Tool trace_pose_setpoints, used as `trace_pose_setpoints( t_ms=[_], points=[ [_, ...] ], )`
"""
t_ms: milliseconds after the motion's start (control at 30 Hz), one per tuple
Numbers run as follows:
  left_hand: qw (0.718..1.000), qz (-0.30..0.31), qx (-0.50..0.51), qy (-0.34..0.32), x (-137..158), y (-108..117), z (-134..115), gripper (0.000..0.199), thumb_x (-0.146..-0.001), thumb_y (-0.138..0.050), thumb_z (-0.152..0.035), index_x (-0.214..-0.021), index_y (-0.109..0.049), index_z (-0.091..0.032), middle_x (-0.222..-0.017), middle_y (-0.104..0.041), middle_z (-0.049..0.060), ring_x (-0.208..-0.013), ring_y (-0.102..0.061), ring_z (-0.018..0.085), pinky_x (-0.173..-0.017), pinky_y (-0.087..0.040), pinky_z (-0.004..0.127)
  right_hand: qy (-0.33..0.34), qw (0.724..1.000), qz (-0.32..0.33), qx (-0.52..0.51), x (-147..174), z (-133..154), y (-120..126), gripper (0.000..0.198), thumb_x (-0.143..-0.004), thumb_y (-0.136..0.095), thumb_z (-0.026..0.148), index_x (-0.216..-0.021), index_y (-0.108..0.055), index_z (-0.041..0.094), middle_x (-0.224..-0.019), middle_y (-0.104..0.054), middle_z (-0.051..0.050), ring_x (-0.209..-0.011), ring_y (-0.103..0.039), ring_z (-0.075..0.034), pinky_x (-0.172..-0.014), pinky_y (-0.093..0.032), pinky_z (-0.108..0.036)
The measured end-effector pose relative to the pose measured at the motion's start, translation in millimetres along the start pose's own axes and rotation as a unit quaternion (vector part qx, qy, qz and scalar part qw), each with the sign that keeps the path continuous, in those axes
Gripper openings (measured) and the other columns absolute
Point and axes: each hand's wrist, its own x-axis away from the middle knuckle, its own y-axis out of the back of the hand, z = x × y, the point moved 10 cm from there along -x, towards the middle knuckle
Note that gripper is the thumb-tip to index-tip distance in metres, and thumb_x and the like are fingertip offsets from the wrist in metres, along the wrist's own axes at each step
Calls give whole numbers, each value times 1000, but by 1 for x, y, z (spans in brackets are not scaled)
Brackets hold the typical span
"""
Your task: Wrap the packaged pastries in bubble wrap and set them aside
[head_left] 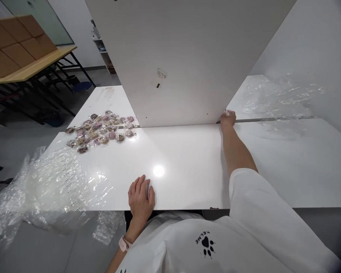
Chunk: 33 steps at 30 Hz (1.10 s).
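My left hand (pixel 141 197) lies on the front edge of the white table (pixel 184 163), palm down, its slightly bent fingers resting on the surface with nothing in them. Farther off, my right hand (pixel 229 118) reaches to the lower right corner of an upright white panel (pixel 184 64). Its fingers are closed and partly hidden by the panel; a small pinkish, shiny bit shows at the top of the hand, too small to name. Left of the panel lie several small, individually wrapped pieces (pixel 102 131) in brown, pink and yellowish tones.
Clear plastic bags (pixel 57 182) hang over the table's front left edge. More crumpled clear plastic film (pixel 281 98) lies at the right, by a white wall. Cardboard boxes (pixel 17 41) stand on a wooden-topped table (pixel 45 62) at the back left, with a blue stool (pixel 82 86) nearby.
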Motion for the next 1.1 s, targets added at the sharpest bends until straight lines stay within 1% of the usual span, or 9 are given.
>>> trace_pose_setpoints(
  t_ms=[233, 433, 633, 733, 800, 867, 967, 1033, 1100],
  points=[
    [1000, 2, -15, -10, 1, -4, 1, 34, -92, -56, -23, -125, -59, -26, -136, -62, 10, -134, -49, 32, -110, -39, 54, -43, 976, -163, 140, 28, -64, 97, 50, -92, -55, 26, -139, -49, 12, -147, -36, -27, -136, -22, -32, -108, -11, -53],
    [1000, 7, 9, -3, -1, -2, 1, 30, -92, -55, -23, -121, -63, -23, -137, -61, 11, -135, -48, 32, -113, -35, 54, -105, 981, -80, 143, 54, -115, 156, 28, -91, -41, 16, -92, -68, 10, -119, -50, -33, -112, -39, -34, -92, -27, -53],
    [1000, -8, -10, -15, -1, -2, -2, 27, -92, -54, -25, -117, -65, -21, -134, -63, 11, -131, -51, 32, -112, -36, 50, 7, 995, 28, 97, 176, -70, 133, 17, -83, -52, 19, -84, -68, 17, -99, -63, -13, -96, -54, -25, -94, -40, -43],
    [1000, 5, 6, -2, -2, -4, 0, 26, -92, -55, -27, -115, -67, -22, -136, -62, 11, -133, -49, 32, -113, -34, 51, 73, 983, 170, -10, 272, -13, 99, 19, -86, -53, 27, -88, -70, 18, -95, -68, -10, -93, -60, -23, -92, -46, -42],
    [999, 19, 41, 12, -3, -2, 2, 24, -92, -54, -28, -111, -68, -23, -136, -62, 11, -133, -49, 32, -115, -32, 53, 89, 925, 354, -104, 345, 37, 73, 21, -88, -54, 31, -94, -71, 20, -95, -70, -7, -88, -63, -21, -85, -51, -38],
    [993, 40, 104, 31, -6, 2, 5, 23, -93, -52, -30, -108, -68, -23, -131, -64, 10, -131, -51, 31, -114, -34, 53, 136, 814, 535, -178, 418, 94, 70, 26, -89, -59, 33, -110, -71, 24, -116, -68, -6, -101, -64, -19, -89, -53, -35],
    [967, 74, 220, 105, -10, 8, 17, 27, -94, -52, -37, -114, -66, -25, -128, -65, 8, -123, -57, 27, -106, -45, 46, 187, 717, 632, -225, 466, 144, 102, 31, -93, -61, 37, -121, -68, 28, -119, -68, -5, -103, -65, -17, -89, -54, -32],
    [944, 102, 272, 157, -13, 7, 22, 30, -94, -53, -41, -116, -65, -26, -126, -66, 8, -116, -62, 24, -96, -51, 39, 188, 798, 527, -224, 433, 140, 126, 27, -96, -57, 38, -118, -68, 28, -108, -70, -4, -92, -66, -16, -83, -56, -33],
    [935, 138, 283, 164, -22, 1, 14, 30, -94, -52, -42, -116, -64, -25, -123, -67, 7, -110, -64, 23, -91, -53, 36, 192, 921, 304, -151, 373, 111, 157, 30, -96, -56, 43, -119, -66, 27, -111, -68, -7, -97, -64, -21, -87, -54, -40]
  ],
)
